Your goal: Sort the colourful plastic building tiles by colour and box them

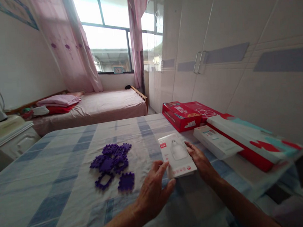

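Observation:
A white light bulb box, printed with a picture of a bulb and red marks, is between my two hands at the middle of the table. My right hand grips its right edge, the fingertips along the upper side. At the box's lower left is my left hand, its fingers apart and the thumb stretched out; the index fingertip meets the box edge. Left of the hands lies a loose pile of purple interlocking plastic pieces, some solid and some hollow frames. One solid square piece sits nearest to my left hand.
To the right stand a red box, a white box and a long red and white box. A checked cloth covers the table. Behind it are a bed and a window; a white wardrobe lines the right side.

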`<state>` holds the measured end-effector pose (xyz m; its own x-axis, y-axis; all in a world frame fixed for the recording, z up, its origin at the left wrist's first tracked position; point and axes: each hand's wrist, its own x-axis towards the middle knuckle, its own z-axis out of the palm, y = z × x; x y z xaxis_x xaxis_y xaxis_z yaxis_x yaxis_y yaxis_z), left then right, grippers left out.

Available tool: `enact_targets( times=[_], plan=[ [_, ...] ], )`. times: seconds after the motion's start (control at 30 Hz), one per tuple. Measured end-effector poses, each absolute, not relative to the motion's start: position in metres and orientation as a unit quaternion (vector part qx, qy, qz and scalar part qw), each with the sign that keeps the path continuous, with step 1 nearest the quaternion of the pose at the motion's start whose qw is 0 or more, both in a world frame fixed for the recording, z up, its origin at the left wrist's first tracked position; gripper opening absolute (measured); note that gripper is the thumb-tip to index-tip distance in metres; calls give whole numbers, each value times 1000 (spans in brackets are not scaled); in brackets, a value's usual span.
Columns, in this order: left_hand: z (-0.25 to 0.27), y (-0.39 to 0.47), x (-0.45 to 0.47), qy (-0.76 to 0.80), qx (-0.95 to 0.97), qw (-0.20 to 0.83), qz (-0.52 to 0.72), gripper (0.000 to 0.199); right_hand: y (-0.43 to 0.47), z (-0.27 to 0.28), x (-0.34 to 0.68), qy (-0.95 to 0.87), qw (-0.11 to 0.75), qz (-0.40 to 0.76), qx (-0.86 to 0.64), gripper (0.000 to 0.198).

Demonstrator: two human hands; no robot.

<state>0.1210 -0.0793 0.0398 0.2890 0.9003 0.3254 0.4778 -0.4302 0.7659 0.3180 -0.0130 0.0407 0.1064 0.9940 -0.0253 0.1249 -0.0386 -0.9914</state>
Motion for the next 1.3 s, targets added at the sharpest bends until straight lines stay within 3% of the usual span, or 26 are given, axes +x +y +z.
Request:
enact_targets(
  times=[0.2,0.33,0.5,0.63,0.8,0.97,1.13,1.3],
  plan=[
    [25,-68,127,416,662,448,433,42,-13,34,341,-645,360,272,-616,63],
    [24,-62,125,378,574,561,462,48,-30,40,323,-720,321,161,-594,54],
    [23,-56,121,355,494,595,525,50,-43,47,303,-748,324,148,-560,52],
    [22,-55,119,324,484,644,497,47,-42,42,302,-737,341,134,-568,52],
    [24,-58,123,368,471,630,496,34,-45,40,304,-762,327,139,-541,49],
    [25,-51,112,455,400,485,631,8,-44,37,317,-755,377,48,-535,46],
    [26,-48,105,476,370,466,648,25,-50,27,315,-816,283,-60,-501,52],
    [30,-57,105,462,456,522,554,15,-49,26,309,-815,212,-85,-533,13]
  ],
)
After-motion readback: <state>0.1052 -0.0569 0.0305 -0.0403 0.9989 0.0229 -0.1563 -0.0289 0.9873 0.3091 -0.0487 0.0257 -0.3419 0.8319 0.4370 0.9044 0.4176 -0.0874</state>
